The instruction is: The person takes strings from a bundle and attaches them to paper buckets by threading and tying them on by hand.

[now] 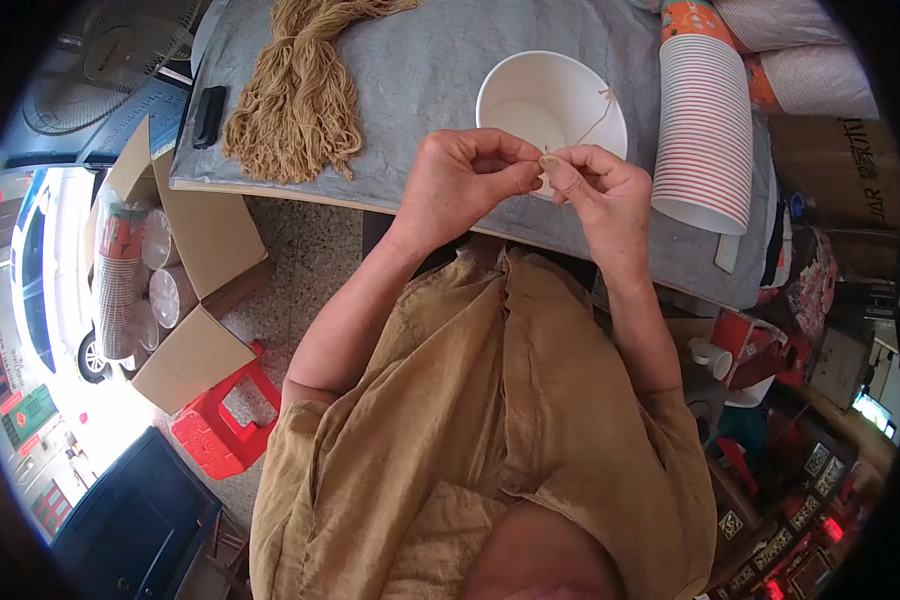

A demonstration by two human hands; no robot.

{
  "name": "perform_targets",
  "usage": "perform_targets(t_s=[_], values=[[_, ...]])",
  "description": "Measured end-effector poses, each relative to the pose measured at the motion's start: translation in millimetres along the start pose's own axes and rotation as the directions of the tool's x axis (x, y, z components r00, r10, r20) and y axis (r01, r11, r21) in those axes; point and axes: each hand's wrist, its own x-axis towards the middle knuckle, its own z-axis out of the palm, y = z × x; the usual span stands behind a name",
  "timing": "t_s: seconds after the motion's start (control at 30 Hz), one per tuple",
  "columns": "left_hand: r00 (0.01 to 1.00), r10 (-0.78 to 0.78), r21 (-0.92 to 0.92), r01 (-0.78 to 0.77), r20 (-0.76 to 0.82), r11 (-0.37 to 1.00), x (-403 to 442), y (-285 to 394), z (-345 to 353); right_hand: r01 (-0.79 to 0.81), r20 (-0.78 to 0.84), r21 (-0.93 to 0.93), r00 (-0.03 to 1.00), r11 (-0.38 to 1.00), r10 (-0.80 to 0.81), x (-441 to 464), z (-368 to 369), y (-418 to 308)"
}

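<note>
My left hand (465,185) and my right hand (605,195) meet at the table's front edge, fingertips pinched together. Between them is a thin tan string (598,122), whose knotted end rises past my right fingers across the bucket's opening. Most of the pinched part is hidden by the fingers. Just behind the hands, a white paper bucket (505,95) stands with its mouth toward me. A thick bundle of tan yarn (295,100) lies on the grey table cover (410,80), left of the bucket.
A long stack of paper cups (705,130) lies at the table's right side, with wrapped stacks (815,75) beyond. A small black object (209,117) sits at the left edge. On the floor are an open cardboard box (210,230) of cups and a red stool (225,425).
</note>
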Motion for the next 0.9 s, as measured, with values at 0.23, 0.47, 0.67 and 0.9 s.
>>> perform_targets(t_s=[0.23,0.47,0.67,0.9], values=[[0.994,-0.065,-0.049,0.069,0.083,0.996,-0.7,4.6,-2.0,-0.038,0.020,0.007,0.999,0.999,0.038,12.1,-10.3,-12.1],[0.996,-0.038,-0.007,0.039,0.082,0.999,-1.3,4.3,-1.5,-0.106,0.180,-0.078,0.976,0.991,0.119,14.3,-16.5,-15.5],[0.998,-0.035,-0.053,0.038,0.056,0.998,-0.4,3.6,-0.7,-0.138,0.229,-0.072,0.962,0.988,0.151,10.1,-22.0,-12.6],[0.997,-0.033,-0.049,0.037,0.070,0.998,-0.1,4.6,-0.9,-0.045,0.258,-0.128,0.963,0.991,0.077,9.1,-24.6,-10.9]])
